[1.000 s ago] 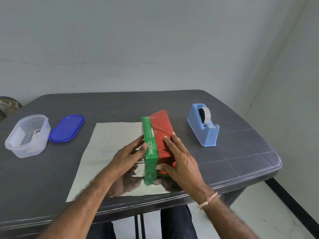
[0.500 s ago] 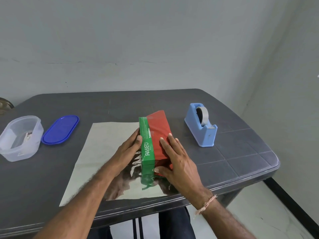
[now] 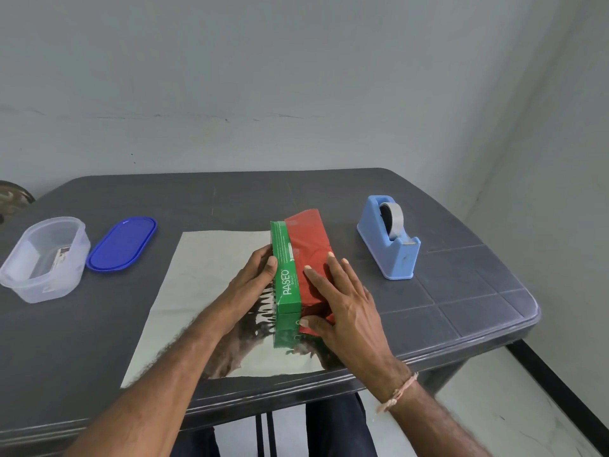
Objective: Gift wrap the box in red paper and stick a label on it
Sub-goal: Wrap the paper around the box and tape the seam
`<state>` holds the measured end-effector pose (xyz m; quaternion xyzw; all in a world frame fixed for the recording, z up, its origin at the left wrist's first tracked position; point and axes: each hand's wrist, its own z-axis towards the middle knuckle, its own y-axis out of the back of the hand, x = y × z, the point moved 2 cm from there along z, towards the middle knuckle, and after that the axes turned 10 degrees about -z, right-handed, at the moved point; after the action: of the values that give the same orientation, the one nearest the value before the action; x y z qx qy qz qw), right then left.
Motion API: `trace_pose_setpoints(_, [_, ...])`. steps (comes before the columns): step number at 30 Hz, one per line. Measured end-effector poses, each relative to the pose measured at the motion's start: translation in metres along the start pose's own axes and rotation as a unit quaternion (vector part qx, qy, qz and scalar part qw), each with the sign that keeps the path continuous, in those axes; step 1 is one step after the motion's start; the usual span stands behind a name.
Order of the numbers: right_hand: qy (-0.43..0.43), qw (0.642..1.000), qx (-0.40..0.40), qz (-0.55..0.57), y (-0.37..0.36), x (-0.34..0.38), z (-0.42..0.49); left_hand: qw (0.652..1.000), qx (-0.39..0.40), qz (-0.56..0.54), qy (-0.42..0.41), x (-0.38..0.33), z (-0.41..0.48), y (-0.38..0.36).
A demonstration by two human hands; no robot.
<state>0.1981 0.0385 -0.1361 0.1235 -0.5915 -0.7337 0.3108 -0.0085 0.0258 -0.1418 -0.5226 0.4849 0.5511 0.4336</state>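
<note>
Head view: the box sits on the paper, silver side up. My right hand lies flat, fingers straight, pressing the red flap onto it. My left hand braces its left side with thumb and fingertips. It's probably light and stiff, and the paper looks slick, so I'd hold the long sides.

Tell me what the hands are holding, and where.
Nothing is gripped: left hand braces the left side of the box; right hand presses the paper flat on it.
</note>
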Motion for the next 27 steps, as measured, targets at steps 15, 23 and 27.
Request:
trace_pose_setpoints(15, [0.048, 0.996, -0.069, 0.002, -0.009, 0.005, -0.014, 0.999, 0.002, -0.042, -0.019, 0.000, -0.001, 0.002])
trace_pose_setpoints(23, [0.068, 0.991, -0.086, 0.082, -0.003, 0.003, -0.015, 0.991, -0.083, 0.014, -0.100, -0.016, -0.015, -0.011])
trace_pose_setpoints(27, [0.081, 0.985, -0.096, 0.118, 0.001, 0.002, -0.017, 0.997, -0.049, 0.021, -0.058, -0.020, -0.021, -0.017])
